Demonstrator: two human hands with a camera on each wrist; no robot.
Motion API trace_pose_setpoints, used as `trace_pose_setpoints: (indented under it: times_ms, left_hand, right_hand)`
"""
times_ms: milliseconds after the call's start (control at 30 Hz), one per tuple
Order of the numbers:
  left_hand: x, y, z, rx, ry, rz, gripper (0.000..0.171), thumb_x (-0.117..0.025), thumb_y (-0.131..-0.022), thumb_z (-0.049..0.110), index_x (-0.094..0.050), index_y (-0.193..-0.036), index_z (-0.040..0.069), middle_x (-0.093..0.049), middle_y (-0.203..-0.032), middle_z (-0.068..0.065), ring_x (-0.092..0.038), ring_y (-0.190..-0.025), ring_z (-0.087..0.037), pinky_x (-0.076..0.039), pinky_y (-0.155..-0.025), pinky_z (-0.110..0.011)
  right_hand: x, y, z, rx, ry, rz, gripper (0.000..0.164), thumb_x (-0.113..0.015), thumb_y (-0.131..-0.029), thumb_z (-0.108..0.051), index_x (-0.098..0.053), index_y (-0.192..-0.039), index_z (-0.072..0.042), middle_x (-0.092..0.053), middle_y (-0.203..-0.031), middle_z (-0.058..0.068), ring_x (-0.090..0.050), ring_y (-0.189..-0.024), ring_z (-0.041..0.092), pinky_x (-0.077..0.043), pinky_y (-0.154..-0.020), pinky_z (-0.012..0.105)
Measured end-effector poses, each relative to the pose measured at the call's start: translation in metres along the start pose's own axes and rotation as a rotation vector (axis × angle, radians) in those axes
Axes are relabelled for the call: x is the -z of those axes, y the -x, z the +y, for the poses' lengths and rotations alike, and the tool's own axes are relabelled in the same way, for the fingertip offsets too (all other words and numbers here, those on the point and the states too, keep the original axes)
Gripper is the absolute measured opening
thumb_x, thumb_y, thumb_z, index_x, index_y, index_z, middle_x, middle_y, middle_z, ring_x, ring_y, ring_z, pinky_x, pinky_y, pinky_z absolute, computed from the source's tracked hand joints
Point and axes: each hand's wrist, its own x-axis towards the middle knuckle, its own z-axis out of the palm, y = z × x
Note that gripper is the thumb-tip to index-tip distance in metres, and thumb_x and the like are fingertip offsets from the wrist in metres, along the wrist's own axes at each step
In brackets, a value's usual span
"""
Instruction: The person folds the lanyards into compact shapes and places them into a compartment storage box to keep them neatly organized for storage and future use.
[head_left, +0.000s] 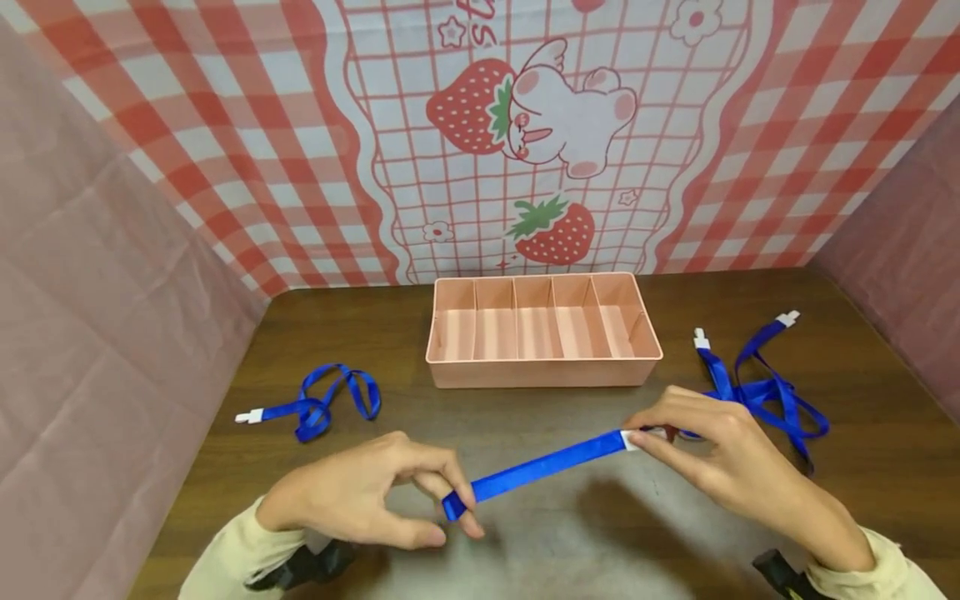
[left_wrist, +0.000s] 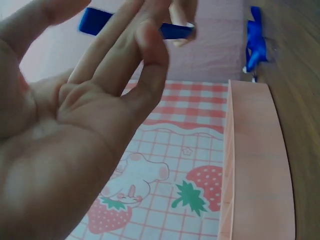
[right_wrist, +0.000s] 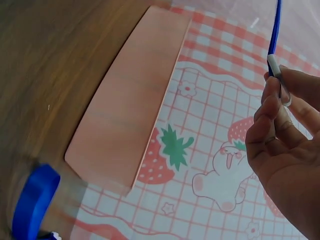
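A folded blue lanyard [head_left: 547, 469] stretches taut between the two hands above the table. My left hand [head_left: 367, 487] holds its lower left end between the index and middle fingers, with the thumb apart from it. In the left wrist view the blue strap [left_wrist: 95, 21] passes behind the extended fingers. My right hand [head_left: 723, 446] pinches the white clip end [right_wrist: 273, 65] between thumb and fingers; the fingers partly hide the clip. Both hands are in front of a pink divided box [head_left: 543, 373].
Another blue lanyard [head_left: 313, 408] with a white clip lies at the left. Several tangled blue straps [head_left: 780, 400] with white clips lie at the right, partly behind my right hand. A strawberry-patterned cloth [head_left: 480, 192] hangs behind the box on the brown table [head_left: 360, 325].
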Motion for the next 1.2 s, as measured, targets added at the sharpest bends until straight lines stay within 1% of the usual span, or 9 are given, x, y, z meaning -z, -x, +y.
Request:
trace_pose_setpoints:
  times_ms: [200, 333, 467, 567, 667, 800, 900, 1033, 1200]
  left_hand:
    - [-0.002, -0.004, -0.002, -0.056, -0.067, -0.007, 0.011, -0.057, -0.101, 0.006, -0.067, -0.106, 0.009, -0.075, -0.092, 0.003, -0.068, -0.091, 0.001, -0.056, -0.081, -0.025]
    - [-0.003, -0.005, 0.000, -0.100, -0.146, 0.042, 0.011, -0.064, -0.098, 0.012, -0.075, -0.102, 0.013, -0.065, -0.092, 0.007, -0.058, -0.088, 0.002, -0.053, -0.078, -0.021]
    - [-0.001, -0.009, 0.009, -0.209, -0.064, 0.077, 0.010, -0.069, -0.095, 0.013, -0.077, -0.097, 0.009, -0.061, -0.113, -0.006, -0.056, -0.106, -0.015, -0.051, -0.085, -0.030]
    - [0.003, -0.016, 0.015, -0.291, 0.058, 0.008, 0.013, -0.064, -0.097, 0.009, -0.074, -0.097, 0.000, -0.063, -0.125, -0.017, -0.061, -0.114, -0.023, -0.053, -0.088, -0.035]
    - [0.002, -0.020, 0.017, -0.228, 0.088, -0.002, 0.012, -0.060, -0.099, 0.006, -0.070, -0.096, 0.000, -0.066, -0.122, -0.018, -0.067, -0.101, -0.015, -0.058, -0.073, -0.029]
    - [-0.002, -0.024, 0.014, -0.064, -0.047, 0.087, 0.011, -0.060, -0.099, 0.007, -0.070, -0.100, 0.008, -0.071, -0.103, -0.004, -0.064, -0.078, 0.001, -0.050, -0.048, -0.017]
    - [-0.004, -0.029, 0.011, -0.005, -0.144, 0.147, 0.012, -0.059, -0.101, 0.012, -0.071, -0.101, 0.012, -0.070, -0.085, 0.006, -0.061, -0.068, 0.006, -0.047, -0.048, -0.017]
    - [-0.007, -0.034, 0.012, 0.048, -0.159, 0.225, 0.013, -0.061, -0.100, 0.016, -0.074, -0.102, 0.014, -0.067, -0.074, 0.009, -0.057, -0.059, 0.008, -0.046, -0.046, -0.016]
    - [-0.012, -0.042, 0.015, 0.017, -0.242, 0.256, 0.016, -0.061, -0.100, 0.015, -0.074, -0.108, 0.012, -0.065, -0.076, 0.008, -0.049, -0.057, 0.009, -0.044, -0.047, -0.013]
  right_hand:
    - [-0.005, 0.004, 0.006, 0.017, 0.008, -0.009, 0.030, -0.082, -0.075, 0.001, -0.074, -0.095, -0.020, -0.064, -0.085, -0.014, -0.052, -0.074, -0.002, -0.041, -0.063, 0.009]
    - [-0.008, 0.004, 0.007, 0.028, 0.008, -0.042, 0.020, -0.079, -0.083, -0.006, -0.073, -0.096, -0.020, -0.065, -0.089, -0.014, -0.055, -0.078, -0.001, -0.044, -0.066, 0.012]
    - [-0.013, 0.003, 0.001, 0.060, -0.006, -0.082, 0.015, -0.076, -0.088, -0.010, -0.072, -0.098, -0.020, -0.063, -0.090, -0.016, -0.053, -0.080, -0.002, -0.042, -0.067, 0.011]
    - [-0.016, 0.001, -0.005, 0.111, -0.019, -0.088, 0.009, -0.072, -0.092, -0.014, -0.072, -0.100, -0.018, -0.060, -0.090, -0.016, -0.049, -0.078, -0.003, -0.039, -0.067, 0.009]
    - [-0.018, 0.001, -0.008, 0.126, -0.020, -0.089, 0.007, -0.068, -0.096, -0.017, -0.072, -0.101, -0.017, -0.059, -0.090, -0.016, -0.048, -0.078, -0.004, -0.038, -0.066, 0.008]
    - [-0.020, 0.002, -0.011, 0.129, -0.027, -0.086, 0.005, -0.068, -0.096, -0.018, -0.072, -0.099, -0.017, -0.060, -0.089, -0.015, -0.049, -0.078, -0.004, -0.039, -0.067, 0.008]
    - [-0.022, -0.001, -0.017, 0.124, -0.080, -0.081, 0.008, -0.073, -0.092, -0.013, -0.073, -0.099, -0.017, -0.062, -0.088, -0.014, -0.052, -0.078, -0.003, -0.042, -0.068, 0.008]
    - [-0.023, -0.010, -0.030, 0.097, -0.128, -0.050, 0.017, -0.077, -0.087, -0.008, -0.072, -0.100, -0.018, -0.063, -0.087, -0.015, -0.053, -0.078, -0.003, -0.043, -0.068, 0.009]
    - [-0.025, -0.024, -0.044, 0.068, -0.095, -0.036, 0.012, -0.075, -0.090, -0.013, -0.071, -0.099, -0.021, -0.059, -0.086, -0.017, -0.051, -0.077, -0.004, -0.041, -0.067, 0.009]
